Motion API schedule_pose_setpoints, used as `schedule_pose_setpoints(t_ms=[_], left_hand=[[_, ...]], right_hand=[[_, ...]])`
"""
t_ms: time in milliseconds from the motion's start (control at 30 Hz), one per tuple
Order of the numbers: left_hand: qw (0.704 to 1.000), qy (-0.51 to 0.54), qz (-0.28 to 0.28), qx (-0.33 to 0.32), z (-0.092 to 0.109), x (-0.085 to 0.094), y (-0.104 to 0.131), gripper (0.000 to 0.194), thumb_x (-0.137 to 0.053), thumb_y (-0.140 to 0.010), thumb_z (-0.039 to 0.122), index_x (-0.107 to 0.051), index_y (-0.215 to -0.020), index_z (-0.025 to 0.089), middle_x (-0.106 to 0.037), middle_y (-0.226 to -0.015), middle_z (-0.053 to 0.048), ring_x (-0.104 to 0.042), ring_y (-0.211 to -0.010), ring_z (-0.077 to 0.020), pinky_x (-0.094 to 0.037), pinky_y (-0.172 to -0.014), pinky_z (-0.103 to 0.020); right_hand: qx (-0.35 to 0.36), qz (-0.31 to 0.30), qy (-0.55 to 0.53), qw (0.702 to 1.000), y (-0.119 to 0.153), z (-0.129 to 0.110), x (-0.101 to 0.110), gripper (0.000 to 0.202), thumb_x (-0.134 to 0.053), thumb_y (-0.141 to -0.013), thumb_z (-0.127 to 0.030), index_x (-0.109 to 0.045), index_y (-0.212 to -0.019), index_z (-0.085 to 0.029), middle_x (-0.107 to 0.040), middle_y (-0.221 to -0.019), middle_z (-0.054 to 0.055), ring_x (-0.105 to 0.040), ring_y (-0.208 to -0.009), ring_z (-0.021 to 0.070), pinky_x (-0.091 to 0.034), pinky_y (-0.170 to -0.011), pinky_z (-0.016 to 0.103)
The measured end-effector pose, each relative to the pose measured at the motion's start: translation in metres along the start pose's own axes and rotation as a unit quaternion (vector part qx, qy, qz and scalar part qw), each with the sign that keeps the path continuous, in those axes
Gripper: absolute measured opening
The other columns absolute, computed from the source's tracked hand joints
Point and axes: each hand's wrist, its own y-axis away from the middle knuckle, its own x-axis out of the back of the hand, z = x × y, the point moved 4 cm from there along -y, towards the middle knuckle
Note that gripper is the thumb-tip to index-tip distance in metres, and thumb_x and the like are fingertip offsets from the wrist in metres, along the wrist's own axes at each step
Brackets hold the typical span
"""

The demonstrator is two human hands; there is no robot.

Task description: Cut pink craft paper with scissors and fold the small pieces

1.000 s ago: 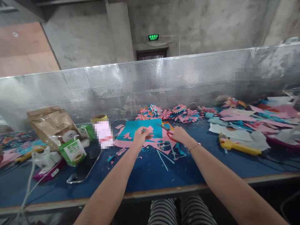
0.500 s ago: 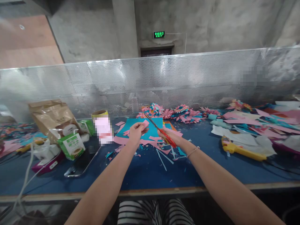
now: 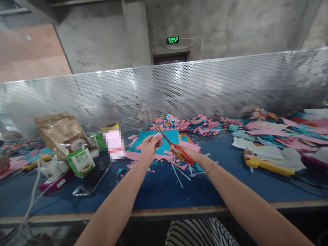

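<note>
My left hand [image 3: 148, 146] pinches a small pink paper piece [image 3: 156, 136] above the blue table [image 3: 164, 191]. My right hand [image 3: 182, 154] grips red-handled scissors [image 3: 176, 150], whose blades point up and left and reach the pink piece. Beneath both hands lie a teal paper sheet [image 3: 169, 136], pink sheets [image 3: 189, 146] and several small paper scraps.
Paper flowers [image 3: 189, 123] line the perforated metal screen [image 3: 164, 92]. A yellow glue gun [image 3: 263, 164] and loose paper lie at right. At left stand a brown bag [image 3: 61, 131], green cartons [image 3: 80, 163], a tape roll [image 3: 109, 127] and a phone [image 3: 89, 182].
My right hand has lifted the scissors off the paper pile and brought the blades up to the pink piece. My left hand has raised the piece slightly.
</note>
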Motion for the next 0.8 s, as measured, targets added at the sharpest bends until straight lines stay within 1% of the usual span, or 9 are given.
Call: schedule_pose_setpoints(t_ms=[33, 67, 167, 267, 400, 500, 633, 800], left_hand=[[1.000, -0.003, -0.002, 0.001, 0.000, 0.000, 0.000, 0.023, -0.069, -0.054, 0.030, -0.057, -0.063, 0.013, -0.054, -0.052, 0.002, -0.052, -0.050, -0.0069, -0.041, -0.053, -0.021], [1.000, -0.004, -0.002, 0.002, 0.000, 0.000, 0.000, 0.023, -0.069, -0.054, 0.030, -0.057, -0.063, 0.014, -0.054, -0.053, 0.002, -0.052, -0.051, -0.0071, -0.042, -0.054, -0.021], [1.000, 0.004, 0.000, 0.003, 0.000, 0.000, -0.001, 0.023, -0.069, -0.054, 0.031, -0.057, -0.064, 0.014, -0.055, -0.054, 0.002, -0.054, -0.053, -0.0079, -0.043, -0.056, -0.022], [1.000, 0.007, -0.005, 0.000, -0.001, 0.000, -0.001, 0.022, -0.069, -0.055, 0.031, -0.058, -0.064, 0.014, -0.056, -0.055, 0.001, -0.055, -0.053, -0.0079, -0.044, -0.056, -0.021], [1.000, -0.001, -0.002, 0.000, -0.003, 0.000, -0.001, 0.021, -0.067, -0.056, 0.030, -0.058, -0.065, 0.013, -0.058, -0.056, 0.000, -0.055, -0.053, -0.0078, -0.044, -0.056, -0.021], [1.000, 0.003, 0.006, 0.006, -0.003, 0.000, -0.001, 0.020, -0.068, -0.055, 0.028, -0.059, -0.064, 0.013, -0.058, -0.055, 0.001, -0.054, -0.052, -0.0076, -0.043, -0.056, -0.021], [1.000, 0.010, 0.008, 0.006, -0.002, -0.001, -0.001, 0.019, -0.068, -0.054, 0.027, -0.060, -0.063, 0.013, -0.058, -0.053, 0.000, -0.053, -0.049, -0.0072, -0.042, -0.054, -0.021], [1.000, 0.014, 0.006, 0.004, -0.002, 0.000, -0.002, 0.019, -0.068, -0.054, 0.026, -0.060, -0.063, 0.012, -0.057, -0.051, 0.000, -0.052, -0.048, -0.0067, -0.041, -0.050, -0.018]], right_hand=[[-0.019, -0.021, -0.029, 0.999, 0.001, -0.001, -0.003, 0.035, -0.052, -0.066, -0.053, -0.048, -0.071, -0.019, -0.039, -0.052, -0.004, -0.035, -0.041, 0.0063, -0.030, -0.038, 0.022], [-0.028, -0.028, -0.049, 0.998, 0.002, -0.003, -0.004, 0.032, -0.054, -0.066, -0.051, -0.048, -0.071, -0.019, -0.039, -0.051, -0.004, -0.034, -0.041, 0.0064, -0.029, -0.038, 0.022], [-0.038, -0.029, -0.065, 0.997, 0.003, -0.004, -0.005, 0.028, -0.058, -0.065, -0.046, -0.049, -0.070, -0.020, -0.041, -0.053, -0.004, -0.035, -0.043, 0.0067, -0.029, -0.039, 0.022], [-0.043, -0.037, -0.069, 0.996, -0.001, 0.003, -0.004, 0.029, -0.059, -0.065, -0.045, -0.047, -0.072, -0.020, -0.044, -0.060, -0.003, -0.036, -0.045, 0.0060, -0.029, -0.041, 0.022], [-0.032, -0.052, -0.069, 0.996, -0.007, 0.014, -0.002, 0.030, -0.056, -0.067, -0.047, -0.046, -0.072, -0.019, -0.042, -0.059, -0.004, -0.036, -0.045, 0.0056, -0.030, -0.042, 0.021], [-0.038, -0.046, -0.063, 0.996, -0.010, 0.019, -0.001, 0.032, -0.053, -0.067, -0.050, -0.045, -0.070, -0.019, -0.040, -0.056, -0.005, -0.034, -0.043, 0.0055, -0.028, -0.040, 0.021], [-0.040, -0.040, -0.063, 0.996, -0.013, 0.021, -0.002, 0.033, -0.057, -0.065, -0.048, -0.043, -0.068, -0.019, -0.040, -0.054, -0.006, -0.033, -0.041, 0.0044, -0.027, -0.039, 0.021], [-0.058, -0.015, -0.046, 0.997, -0.012, 0.017, -0.003, 0.033, -0.058, -0.063, -0.048, -0.043, -0.069, -0.019, -0.037, -0.050, -0.007, -0.032, -0.037, 0.0044, -0.026, -0.036, 0.020]])
